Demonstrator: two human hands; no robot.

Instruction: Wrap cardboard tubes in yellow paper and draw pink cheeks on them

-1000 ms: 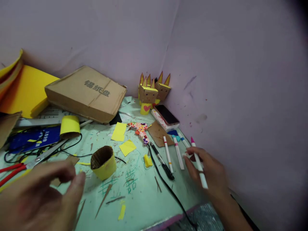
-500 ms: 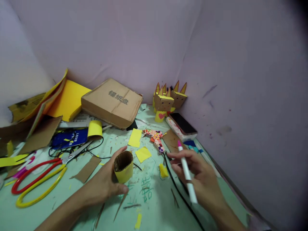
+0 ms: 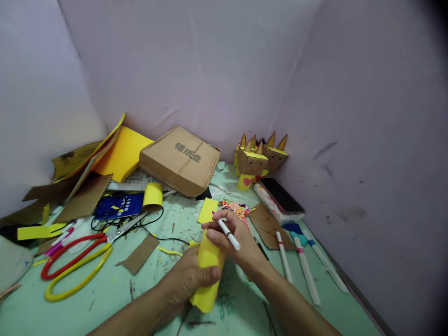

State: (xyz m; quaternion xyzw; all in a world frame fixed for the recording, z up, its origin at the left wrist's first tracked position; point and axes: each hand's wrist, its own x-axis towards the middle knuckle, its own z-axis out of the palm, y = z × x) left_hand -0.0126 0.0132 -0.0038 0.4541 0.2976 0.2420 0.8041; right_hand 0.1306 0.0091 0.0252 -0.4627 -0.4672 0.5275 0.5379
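Observation:
My left hand (image 3: pixel 184 275) is wrapped round a yellow paper-covered cardboard tube (image 3: pixel 206 296), its thumb across the side facing me. The tube is tilted above the green table. My right hand (image 3: pixel 240 235) holds a white marker (image 3: pixel 229 235) with a pink tip, pointing up and to the left. Fingers of that hand also reach over the tube's upper end; whether they press on it I cannot tell. Behind the hands lie a yellow paper square (image 3: pixel 207 209) and a floral-patterned piece (image 3: pixel 238 207), partly covered by the right hand.
Red-and-yellow-handled scissors (image 3: pixel 75 263) lie at left, near a short yellow tube (image 3: pixel 153 196) and a blue booklet (image 3: pixel 110 205). A cardboard box (image 3: pixel 178 163) stands at the back. Cardboard animal figures (image 3: pixel 252 163), a phone (image 3: pixel 282 196) and several markers (image 3: pixel 308 275) are at right.
The yellow tube has tipped so its side shows instead of its open end. My right hand has moved left with the marker, up to the tube. The view has shifted slightly.

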